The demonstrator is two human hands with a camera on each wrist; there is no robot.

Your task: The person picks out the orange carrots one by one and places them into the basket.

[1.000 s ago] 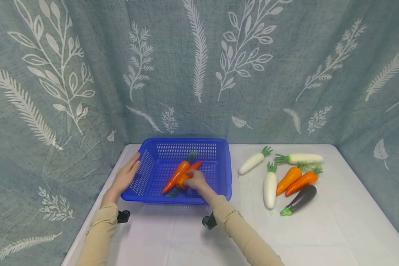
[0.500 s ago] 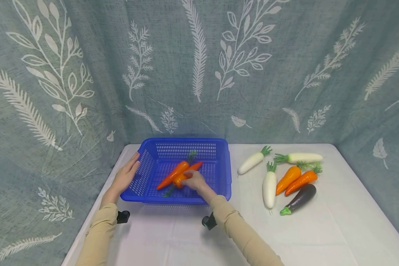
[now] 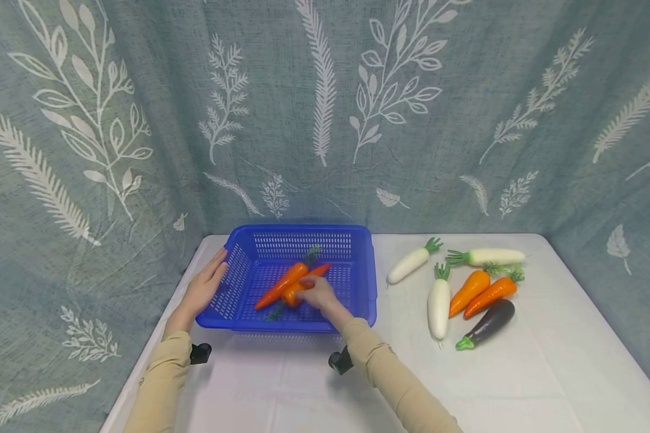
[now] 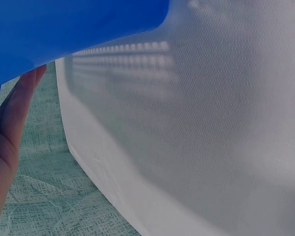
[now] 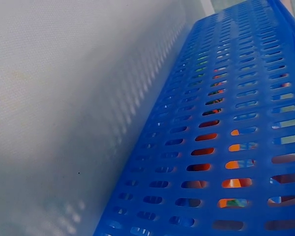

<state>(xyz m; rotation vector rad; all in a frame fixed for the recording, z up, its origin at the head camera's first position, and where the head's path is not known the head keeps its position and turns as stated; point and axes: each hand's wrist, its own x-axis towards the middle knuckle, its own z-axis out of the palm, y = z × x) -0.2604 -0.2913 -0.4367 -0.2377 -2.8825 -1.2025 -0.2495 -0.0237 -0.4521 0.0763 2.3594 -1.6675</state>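
The blue plastic basket (image 3: 303, 228) holds two orange carrots that cross each other. One carrot (image 3: 281, 286) slants with its leafy end toward the back. My right hand (image 3: 321, 293) reaches over the front rim and pinches the thick end of the other carrot (image 3: 290, 295), whose leaves point to the front left. In the right wrist view, the basket's slotted wall (image 5: 246, 118) hides most of the carrots and the hand. Along the outside of the left wall lies my left hand (image 3: 206, 288), fingers straight; the left wrist view shows its fingers (image 4: 22, 105) against the blue side.
Right of the basket on the white table (image 3: 401, 385) lie three white radishes, one nearest the basket (image 3: 408, 266). Beside them are two more carrots (image 3: 470, 292) and an eggplant (image 3: 490, 323). A patterned curtain (image 3: 281, 120) hangs behind the table.
Over the first half second both carrots in the basket shifted slightly toward the front left, with my right hand on one. Since then hardly anything has moved; my left hand stays put.
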